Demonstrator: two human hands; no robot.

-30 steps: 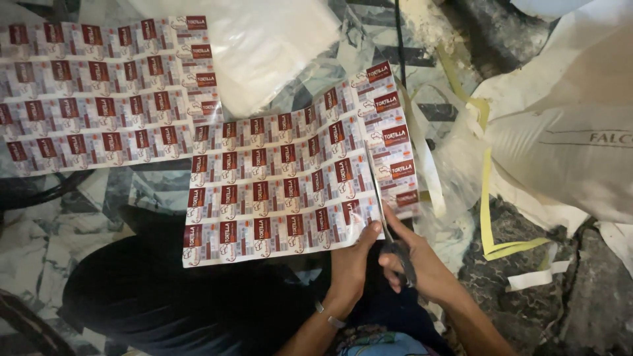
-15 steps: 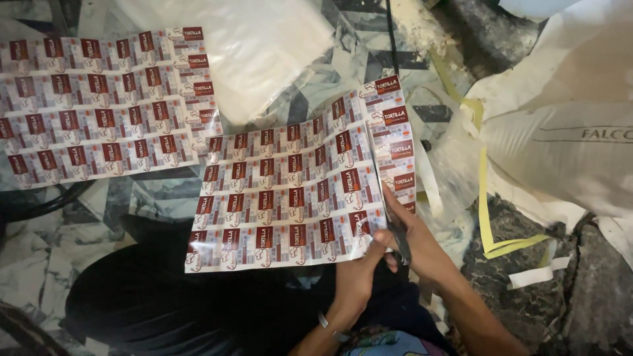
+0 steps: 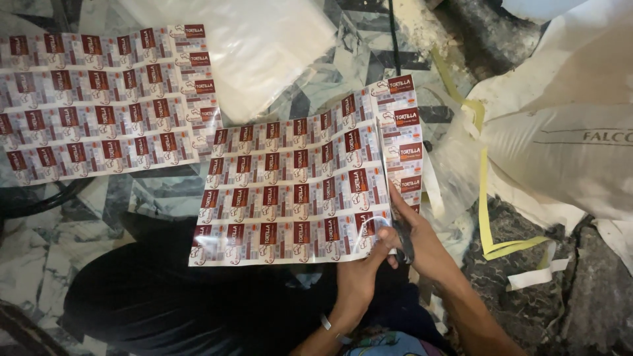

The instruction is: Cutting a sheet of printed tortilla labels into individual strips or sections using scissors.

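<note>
A glossy printed label sheet (image 3: 297,184), rows of small red-and-white labels, lies on the marble floor (image 3: 39,257). The left hand (image 3: 359,273) pinches its lower right corner; the right hand (image 3: 422,240) grips scissors (image 3: 397,224) at its right edge. A second label sheet (image 3: 99,105) lies upper left, with white sacks (image 3: 567,132) at right.

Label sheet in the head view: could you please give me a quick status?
Left hand pinching label sheet at bottom edge. Right hand on scissors, blades up right-hand column. Second sheet flat, upper left. Nothing blocking.
</note>
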